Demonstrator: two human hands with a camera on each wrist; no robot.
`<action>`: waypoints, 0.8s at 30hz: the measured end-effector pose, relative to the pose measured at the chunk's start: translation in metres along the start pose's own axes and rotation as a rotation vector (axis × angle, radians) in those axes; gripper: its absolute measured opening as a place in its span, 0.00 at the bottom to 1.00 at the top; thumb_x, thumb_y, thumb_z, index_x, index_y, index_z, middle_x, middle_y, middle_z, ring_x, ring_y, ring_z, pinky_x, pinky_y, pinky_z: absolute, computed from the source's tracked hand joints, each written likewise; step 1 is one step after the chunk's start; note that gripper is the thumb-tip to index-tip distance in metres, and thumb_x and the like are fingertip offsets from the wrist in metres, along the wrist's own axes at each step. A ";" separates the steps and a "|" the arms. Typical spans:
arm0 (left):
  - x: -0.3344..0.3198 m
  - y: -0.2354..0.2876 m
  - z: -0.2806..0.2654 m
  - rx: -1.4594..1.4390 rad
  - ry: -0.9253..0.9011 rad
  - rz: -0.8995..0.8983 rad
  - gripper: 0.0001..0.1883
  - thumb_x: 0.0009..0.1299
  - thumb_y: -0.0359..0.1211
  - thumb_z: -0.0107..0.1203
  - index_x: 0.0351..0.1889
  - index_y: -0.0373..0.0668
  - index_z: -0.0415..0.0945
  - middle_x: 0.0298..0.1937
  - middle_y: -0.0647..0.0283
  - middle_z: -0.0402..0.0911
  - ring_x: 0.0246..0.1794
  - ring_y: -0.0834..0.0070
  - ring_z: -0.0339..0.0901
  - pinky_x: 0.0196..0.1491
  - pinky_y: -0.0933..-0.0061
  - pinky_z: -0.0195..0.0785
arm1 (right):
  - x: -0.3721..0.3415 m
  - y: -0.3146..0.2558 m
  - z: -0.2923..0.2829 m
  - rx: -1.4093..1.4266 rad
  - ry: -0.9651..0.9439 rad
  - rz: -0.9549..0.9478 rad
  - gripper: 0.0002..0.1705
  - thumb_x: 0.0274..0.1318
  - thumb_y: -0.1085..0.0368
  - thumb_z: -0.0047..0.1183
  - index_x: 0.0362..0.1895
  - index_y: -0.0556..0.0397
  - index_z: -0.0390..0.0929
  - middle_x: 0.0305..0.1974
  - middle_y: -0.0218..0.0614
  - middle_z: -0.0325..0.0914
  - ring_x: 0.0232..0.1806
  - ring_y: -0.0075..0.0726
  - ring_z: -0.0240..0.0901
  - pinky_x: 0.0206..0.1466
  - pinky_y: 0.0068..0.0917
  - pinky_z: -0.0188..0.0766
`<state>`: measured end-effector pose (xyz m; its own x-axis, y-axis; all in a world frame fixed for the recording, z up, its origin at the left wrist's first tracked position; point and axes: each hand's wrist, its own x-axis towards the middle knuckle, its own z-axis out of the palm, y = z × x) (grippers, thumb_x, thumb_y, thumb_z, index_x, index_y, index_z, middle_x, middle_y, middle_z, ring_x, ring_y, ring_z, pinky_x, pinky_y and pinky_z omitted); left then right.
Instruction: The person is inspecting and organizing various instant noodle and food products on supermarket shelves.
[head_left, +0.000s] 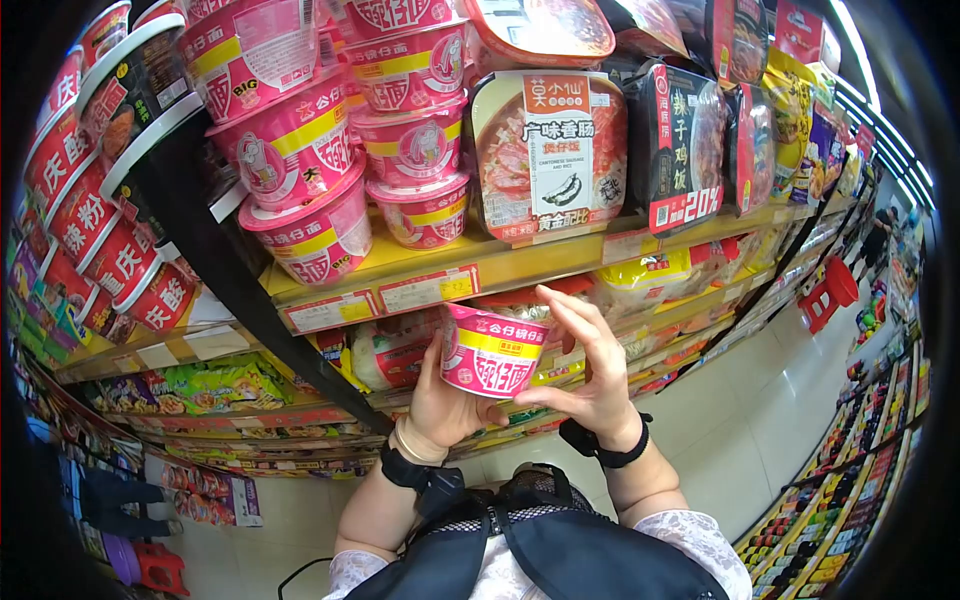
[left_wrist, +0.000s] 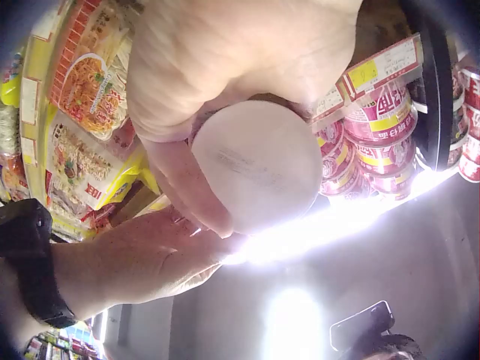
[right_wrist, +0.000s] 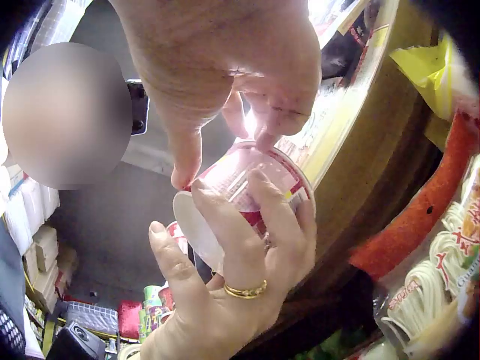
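A pink-and-white instant noodle bowl [head_left: 495, 350] with a yellow band is held in front of the shelf, tilted, its printed side facing up toward the head camera. My left hand [head_left: 435, 405] grips it from the left and below; in the right wrist view the ringed fingers [right_wrist: 232, 277] curl over its side. From the right, my right hand [head_left: 595, 375] spans the bowl, thumb at the base edge and fingers at the lid end. The left wrist view shows the plain white base [left_wrist: 259, 169] with faint print.
Stacked pink noodle bowls [head_left: 300, 140] fill the upper shelf, beside boxed rice meals [head_left: 550, 160]. Price tags [head_left: 430, 288] line the shelf edge just above my hands. Bagged noodles [left_wrist: 82, 157] lie on a lower shelf. A red stool [head_left: 830, 298] stands in the tiled aisle.
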<state>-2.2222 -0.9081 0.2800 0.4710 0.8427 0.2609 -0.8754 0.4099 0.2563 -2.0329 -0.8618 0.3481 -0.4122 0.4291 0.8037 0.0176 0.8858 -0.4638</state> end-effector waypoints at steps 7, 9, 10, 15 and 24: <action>0.003 -0.002 0.007 -0.111 0.001 -0.050 0.43 0.68 0.65 0.33 0.70 0.42 0.48 0.62 0.41 0.64 0.53 0.44 0.72 0.39 0.51 0.80 | -0.005 0.010 0.001 -0.035 0.028 0.045 0.45 0.29 0.56 0.73 0.57 0.54 0.69 0.54 0.44 0.68 0.44 0.36 0.68 0.43 0.28 0.69; 0.004 -0.002 0.006 -0.126 0.002 -0.053 0.44 0.67 0.65 0.34 0.70 0.41 0.48 0.60 0.38 0.64 0.52 0.42 0.72 0.38 0.51 0.80 | -0.006 0.012 0.001 -0.071 0.031 0.015 0.47 0.28 0.53 0.73 0.57 0.55 0.69 0.56 0.42 0.68 0.36 0.26 0.67 0.35 0.22 0.65; 0.004 -0.002 0.005 -0.143 0.005 -0.050 0.44 0.67 0.65 0.35 0.69 0.39 0.47 0.59 0.36 0.64 0.51 0.40 0.72 0.37 0.51 0.81 | -0.005 0.012 0.001 -0.072 0.025 0.017 0.46 0.30 0.53 0.73 0.57 0.55 0.69 0.56 0.42 0.67 0.36 0.26 0.67 0.35 0.22 0.65; -0.004 -0.007 0.005 0.324 0.017 0.161 0.46 0.65 0.68 0.34 0.69 0.41 0.49 0.62 0.48 0.66 0.52 0.53 0.75 0.37 0.57 0.79 | -0.004 0.000 -0.003 0.111 0.008 0.167 0.43 0.36 0.59 0.71 0.59 0.57 0.67 0.56 0.44 0.66 0.50 0.38 0.70 0.47 0.30 0.72; -0.011 0.008 0.057 1.176 0.042 0.538 0.47 0.62 0.37 0.63 0.70 0.41 0.39 0.68 0.56 0.54 0.70 0.67 0.51 0.69 0.63 0.44 | 0.016 -0.020 -0.006 0.398 -0.281 0.229 0.55 0.40 0.58 0.71 0.67 0.60 0.49 0.60 0.50 0.62 0.62 0.41 0.63 0.63 0.35 0.61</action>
<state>-2.2280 -0.9342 0.3318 0.0689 0.8239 0.5625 -0.3220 -0.5153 0.7942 -2.0344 -0.8718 0.3728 -0.6669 0.4912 0.5604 -0.1887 0.6162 -0.7647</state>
